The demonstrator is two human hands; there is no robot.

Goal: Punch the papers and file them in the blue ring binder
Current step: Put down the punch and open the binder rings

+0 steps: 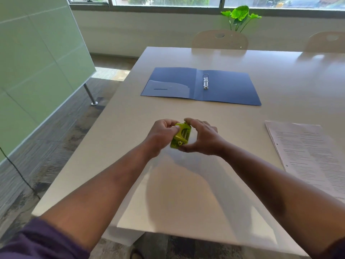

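A lime-green hole punch (pixel 181 135) is held above the table's middle, turned on its side. My left hand (pixel 162 135) grips its left side with curled fingers. From the right, my right hand (pixel 202 137) wraps round it, thumb under and fingers over the top. The blue ring binder (pixel 227 88) lies open flat farther back, its metal rings (pixel 205 83) upright at the spine. A stack of printed papers (pixel 308 156) lies at the right edge, with punched holes showing along its left margin.
The pale table (pixel 168 193) runs to a near edge just in front of me and a left edge beside carpeted floor. Two chairs (pixel 220 40) stand at the far side, with a green plant (pixel 240 15) behind. A green partition (pixel 37 71) stands at left.
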